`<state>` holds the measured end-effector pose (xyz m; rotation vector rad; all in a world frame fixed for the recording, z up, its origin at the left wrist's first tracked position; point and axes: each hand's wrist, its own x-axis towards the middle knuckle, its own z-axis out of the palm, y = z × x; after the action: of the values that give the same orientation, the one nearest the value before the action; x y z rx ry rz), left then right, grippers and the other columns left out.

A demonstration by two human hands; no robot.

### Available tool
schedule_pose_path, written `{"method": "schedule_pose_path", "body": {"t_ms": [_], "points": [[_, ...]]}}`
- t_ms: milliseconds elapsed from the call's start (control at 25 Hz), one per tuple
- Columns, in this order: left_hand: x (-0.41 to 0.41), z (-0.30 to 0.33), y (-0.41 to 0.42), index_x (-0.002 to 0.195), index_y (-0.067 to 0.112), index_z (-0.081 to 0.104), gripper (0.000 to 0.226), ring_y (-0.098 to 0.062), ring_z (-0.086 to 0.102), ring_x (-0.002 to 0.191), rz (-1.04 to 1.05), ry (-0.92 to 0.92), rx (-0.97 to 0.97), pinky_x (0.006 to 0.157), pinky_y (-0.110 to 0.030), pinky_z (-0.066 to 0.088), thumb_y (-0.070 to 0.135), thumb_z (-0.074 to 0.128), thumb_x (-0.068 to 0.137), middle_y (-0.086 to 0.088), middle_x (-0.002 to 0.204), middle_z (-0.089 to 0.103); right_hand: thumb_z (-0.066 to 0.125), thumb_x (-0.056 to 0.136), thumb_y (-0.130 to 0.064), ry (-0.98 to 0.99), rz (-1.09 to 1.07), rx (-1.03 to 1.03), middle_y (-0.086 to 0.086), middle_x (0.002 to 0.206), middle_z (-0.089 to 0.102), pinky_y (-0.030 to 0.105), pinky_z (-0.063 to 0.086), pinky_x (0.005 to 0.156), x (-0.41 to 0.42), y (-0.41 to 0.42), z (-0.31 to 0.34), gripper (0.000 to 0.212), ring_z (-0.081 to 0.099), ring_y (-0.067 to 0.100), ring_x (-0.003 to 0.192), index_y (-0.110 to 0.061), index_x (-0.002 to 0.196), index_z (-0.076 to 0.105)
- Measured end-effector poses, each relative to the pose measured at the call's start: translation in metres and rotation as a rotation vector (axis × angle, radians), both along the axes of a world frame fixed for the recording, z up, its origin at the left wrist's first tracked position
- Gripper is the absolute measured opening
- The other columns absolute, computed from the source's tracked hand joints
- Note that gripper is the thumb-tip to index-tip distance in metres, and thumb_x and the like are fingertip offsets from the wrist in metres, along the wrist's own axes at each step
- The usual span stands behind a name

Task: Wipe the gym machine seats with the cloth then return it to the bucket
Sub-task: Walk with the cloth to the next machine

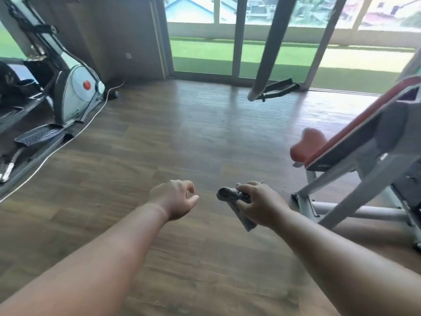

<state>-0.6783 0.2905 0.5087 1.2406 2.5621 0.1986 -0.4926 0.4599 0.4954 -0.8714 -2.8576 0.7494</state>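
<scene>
My right hand (259,205) grips a bunched grey cloth (230,195) in front of me, above the wooden floor; one end of the cloth hangs below my fingers. My left hand (175,199) is beside it, about a hand's width to the left, with fingers loosely curled and nothing in them. An orange padded seat (306,144) and a sloping orange backrest (364,117) of a gym bench stand at the right on a grey metal frame (355,201). No bucket is in view.
An elliptical trainer (75,92) with pedals and a white cable stands at the left. A slanted grey bar (268,53) hangs in the middle back, with black handles (280,87) on the floor behind it. Glass sliding doors (205,35) line the far side.
</scene>
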Motion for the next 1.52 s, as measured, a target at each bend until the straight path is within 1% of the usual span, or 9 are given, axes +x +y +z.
{"method": "schedule_pose_path", "body": {"t_ms": [160,280,480,760,960,1080,1280,1400,1520], "points": [[-0.084,-0.001,0.013,0.113,0.038,0.061,0.031,-0.013,0.063,0.102,0.055,-0.005,-0.01,0.085,-0.031,0.051,0.057,0.051,0.09,0.014,0.106,0.066,0.046,0.072,-0.049,0.016,0.019,-0.018,-0.013,0.118,0.062,0.033,0.05,0.086,-0.099,0.026,-0.001,0.047,0.054,0.018,0.113,-0.036,0.114,0.064],[-0.176,-0.001,0.028,0.114,0.038,0.06,0.032,-0.015,0.063,0.102,0.053,0.022,0.006,0.088,-0.033,0.052,0.057,0.05,0.09,0.014,0.106,0.066,0.055,0.08,-0.043,0.029,0.051,0.003,-0.01,0.12,0.062,0.033,0.05,0.087,-0.19,0.037,0.0,0.038,0.055,0.019,0.113,-0.032,0.115,0.065],[-0.324,0.012,0.061,0.114,0.04,0.059,0.032,-0.016,0.062,0.103,0.002,0.04,-0.043,0.089,-0.035,0.052,0.059,0.049,0.09,0.013,0.109,0.065,0.06,0.083,-0.037,0.045,-0.038,-0.013,-0.005,0.121,0.064,0.035,0.05,0.088,-0.325,0.056,0.005,0.035,0.056,0.022,0.112,-0.026,0.115,0.067],[-0.45,0.018,0.14,0.106,0.038,0.061,0.025,-0.011,0.063,0.097,-0.035,-0.055,0.001,0.085,-0.031,0.052,0.055,0.053,0.089,0.019,0.097,0.065,0.059,0.082,-0.036,0.063,-0.119,-0.048,-0.003,0.116,0.065,0.034,0.05,0.086,-0.448,0.124,0.01,0.032,0.058,0.023,0.108,-0.024,0.11,0.068],[-0.521,0.012,0.247,0.103,0.038,0.061,0.024,-0.01,0.063,0.095,-0.047,-0.069,0.012,0.085,-0.031,0.052,0.055,0.054,0.088,0.02,0.093,0.065,0.054,0.078,-0.041,0.089,-0.144,-0.085,-0.006,0.11,0.064,0.035,0.052,0.084,-0.528,0.228,0.008,0.034,0.058,0.021,0.101,-0.028,0.107,0.067],[-0.572,0.015,0.319,0.099,0.039,0.061,0.021,-0.01,0.063,0.093,0.016,-0.058,0.026,0.085,-0.03,0.052,0.056,0.055,0.087,0.021,0.09,0.064,0.047,0.072,-0.045,0.08,-0.103,-0.112,-0.007,0.099,0.062,0.035,0.052,0.08,-0.583,0.307,0.002,0.039,0.058,0.02,0.094,-0.027,0.101,0.066],[-0.642,0.032,0.417,0.097,0.036,0.063,0.017,-0.008,0.061,0.089,0.089,-0.029,0.041,0.074,-0.025,0.042,0.05,0.057,0.09,0.02,0.09,0.065,0.047,0.072,-0.045,0.048,-0.08,-0.097,-0.009,0.096,0.062,0.034,0.053,0.077,-0.654,0.43,0.01,0.039,0.058,0.017,0.09,-0.03,0.103,0.066],[-0.682,0.028,0.485,0.096,0.036,0.064,0.018,-0.007,0.063,0.088,0.076,-0.073,0.043,0.081,-0.029,0.052,0.051,0.058,0.088,0.021,0.087,0.065,0.042,0.069,-0.048,0.043,-0.13,-0.096,-0.01,0.092,0.061,0.034,0.053,0.076,-0.68,0.502,0.01,0.042,0.058,0.017,0.089,-0.03,0.098,0.065],[-0.719,0.02,0.575,0.094,0.037,0.063,0.02,-0.006,0.063,0.085,-0.029,-0.083,0.028,0.084,-0.032,0.054,0.053,0.057,0.085,0.022,0.085,0.065,0.044,0.07,-0.046,0.022,-0.203,-0.074,-0.009,0.093,0.063,0.032,0.051,0.074,-0.692,0.572,0.001,0.04,0.058,0.018,0.091,-0.029,0.099,0.065]]}}
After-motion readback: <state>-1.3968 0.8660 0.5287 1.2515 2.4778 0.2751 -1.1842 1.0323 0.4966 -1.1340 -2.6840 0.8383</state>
